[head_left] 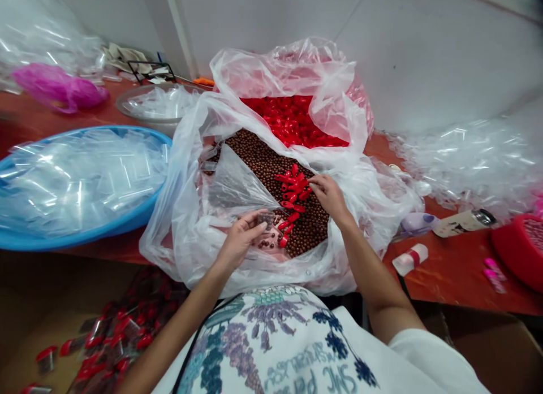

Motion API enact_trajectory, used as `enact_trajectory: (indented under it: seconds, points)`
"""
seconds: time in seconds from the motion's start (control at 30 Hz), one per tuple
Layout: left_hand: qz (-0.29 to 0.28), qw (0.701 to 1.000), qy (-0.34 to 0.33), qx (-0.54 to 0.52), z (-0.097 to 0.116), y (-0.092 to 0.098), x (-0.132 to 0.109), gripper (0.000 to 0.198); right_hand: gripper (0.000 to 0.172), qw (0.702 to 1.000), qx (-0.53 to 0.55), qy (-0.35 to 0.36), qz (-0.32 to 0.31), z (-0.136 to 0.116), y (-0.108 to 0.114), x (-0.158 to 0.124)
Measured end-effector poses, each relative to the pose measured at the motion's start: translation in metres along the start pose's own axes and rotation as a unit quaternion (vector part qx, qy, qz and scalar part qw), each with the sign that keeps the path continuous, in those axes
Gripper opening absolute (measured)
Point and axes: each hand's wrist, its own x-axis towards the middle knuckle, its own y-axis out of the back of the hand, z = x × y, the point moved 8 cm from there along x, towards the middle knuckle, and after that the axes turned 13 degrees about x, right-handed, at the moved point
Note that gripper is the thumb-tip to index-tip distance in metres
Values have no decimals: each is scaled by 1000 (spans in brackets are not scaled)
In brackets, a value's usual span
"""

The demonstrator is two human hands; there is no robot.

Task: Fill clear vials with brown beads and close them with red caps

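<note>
My left hand (242, 236) is closed around a small clear plastic container (266, 219) at the near left side of the open bag. My right hand (328, 195) reaches in from the right, its fingertips pinched on a red cap at the edge of a small heap of red caps (292, 185). That heap lies on a mass of round brown beads (314, 224) filling the white plastic bag (169, 213). A clear plastic sheet (237, 182) covers part of the beads, beside my left hand.
Behind stands another bag (280, 72) full of red caps. At left, a blue basin (76, 244) holds clear containers. Capped containers (114, 337) lie in a box below left. On the right are a bottle (462, 223), a white roll (410, 259) and a red tub (513, 252).
</note>
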Motion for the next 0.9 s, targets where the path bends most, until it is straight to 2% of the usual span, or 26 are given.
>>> enact_trajectory:
  seconds: [0.03,0.1,0.2,0.27,0.43,0.57,0.63,0.7,0.77,0.83,0.9]
  points:
    - [-7,1000,-3,0,0,-2,-3,48,22,1000,7,-10,23,0,6,-14]
    - [-10,1000,-7,-1,-3,-3,-6,46,19,999,25,-25,15,-5,3,-41]
    - [8,1000,-13,6,-10,0,-5,43,15,997,35,-18,-62,-18,-28,-77]
    - [4,1000,-19,12,-11,-2,-4,42,18,995,5,1,-97,-26,-51,-93]
    - [-13,1000,-15,5,-6,-8,-9,43,26,985,-102,32,-132,-28,-84,-103]
    - [-26,1000,-4,-17,-5,-13,-14,46,33,975,-181,21,-130,-20,-85,-99]
    - [-26,999,9,-26,-9,-13,-16,45,31,971,-189,10,-145,-16,-85,-99]
    - [-24,999,19,-30,-13,-12,-16,42,28,975,-166,-7,-148,-13,-84,-98]
    - [-26,999,23,-23,-17,-12,-17,40,26,988,-97,-38,-115,-10,-78,-97]
    - [-37,999,21,-10,-20,-13,-17,41,28,994,19,-83,-68,-6,-71,-98]
    - [-45,999,15,4,-23,-16,-16,42,29,978,151,-137,-46,-3,-70,-102]
